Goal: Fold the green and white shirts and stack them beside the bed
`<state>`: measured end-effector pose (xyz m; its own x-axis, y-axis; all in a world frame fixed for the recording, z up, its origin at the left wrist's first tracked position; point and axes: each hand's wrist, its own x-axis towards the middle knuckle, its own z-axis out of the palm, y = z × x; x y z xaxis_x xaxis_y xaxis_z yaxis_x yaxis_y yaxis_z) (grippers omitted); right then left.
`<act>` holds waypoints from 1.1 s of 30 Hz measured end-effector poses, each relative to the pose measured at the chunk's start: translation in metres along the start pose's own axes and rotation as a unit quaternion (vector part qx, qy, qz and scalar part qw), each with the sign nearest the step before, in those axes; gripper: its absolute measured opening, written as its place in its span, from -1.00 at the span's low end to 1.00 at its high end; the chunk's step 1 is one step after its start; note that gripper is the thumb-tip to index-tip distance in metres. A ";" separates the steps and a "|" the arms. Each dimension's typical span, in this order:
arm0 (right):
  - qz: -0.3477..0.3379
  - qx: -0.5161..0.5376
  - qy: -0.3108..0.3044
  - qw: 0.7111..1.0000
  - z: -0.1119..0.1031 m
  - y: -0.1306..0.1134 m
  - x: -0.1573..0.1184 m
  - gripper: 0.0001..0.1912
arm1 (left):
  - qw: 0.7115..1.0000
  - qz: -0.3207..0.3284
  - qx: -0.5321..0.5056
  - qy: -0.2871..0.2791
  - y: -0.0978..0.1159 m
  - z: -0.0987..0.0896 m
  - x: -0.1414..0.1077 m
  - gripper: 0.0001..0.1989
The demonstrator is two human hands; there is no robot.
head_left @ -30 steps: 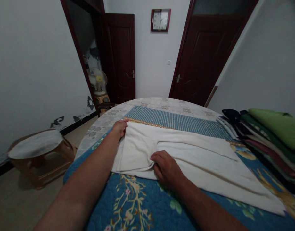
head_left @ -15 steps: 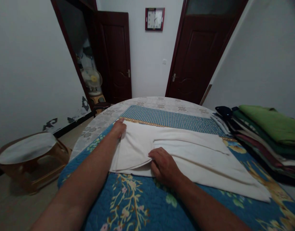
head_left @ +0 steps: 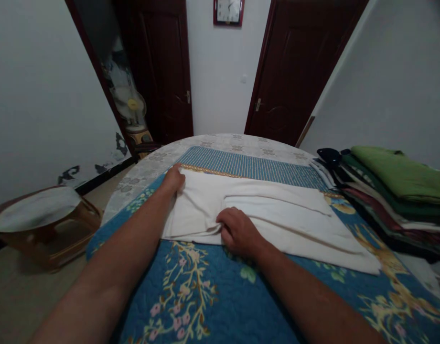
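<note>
A long white garment (head_left: 194, 200) lies folded across a blue floral quilted cloth (head_left: 205, 296); its exact kind is unclear. At its far left corner, my left hand (head_left: 174, 178) is closed on the edge, with the fingertips partly hidden. My right hand (head_left: 239, 231) pinches the upper layer near the close edge, left of the garment's middle. Creases run from that pinch towards the left end. To the right of my right hand, layered strips of the garment stretch out flat.
A stack of folded clothes (head_left: 395, 177), green on top, stands on the table's right side. Under the blue cloth is a patterned white tablecloth (head_left: 130, 184). A stool (head_left: 40, 215) stands at the left, and a fan (head_left: 132, 104) by the doorway.
My right hand has drawn the upper layer down and bunched it, so the gap at the near edge has narrowed. My left hand keeps its corner. The view has tilted slightly downward.
</note>
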<state>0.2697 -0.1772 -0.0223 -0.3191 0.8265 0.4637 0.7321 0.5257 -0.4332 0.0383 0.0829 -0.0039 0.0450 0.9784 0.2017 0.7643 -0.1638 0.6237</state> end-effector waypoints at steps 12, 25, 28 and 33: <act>0.071 0.040 0.093 0.992 -0.004 0.030 0.000 -0.64 | 0.969 0.148 0.199 -0.007 0.028 -0.022 -0.107 -0.35; 0.060 -0.155 -0.049 0.985 -0.008 0.016 -0.002 -0.74 | 0.896 0.331 0.209 -0.211 0.049 -0.006 -0.184 -0.12; 0.065 -0.165 -0.058 0.982 -0.009 0.012 -0.001 -0.72 | 0.892 0.337 0.213 -0.213 0.049 -0.007 -0.183 -0.11; 0.090 -0.182 -0.042 0.978 -0.014 0.008 -0.005 -0.64 | 0.890 0.338 0.231 -0.202 0.044 0.000 -0.182 -0.13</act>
<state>0.2854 -0.1796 -0.0172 -0.2029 0.9204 0.3343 0.9415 0.2771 -0.1917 0.0637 -0.1019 -0.0132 0.7505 0.6574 0.0674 0.6540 -0.7535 0.0669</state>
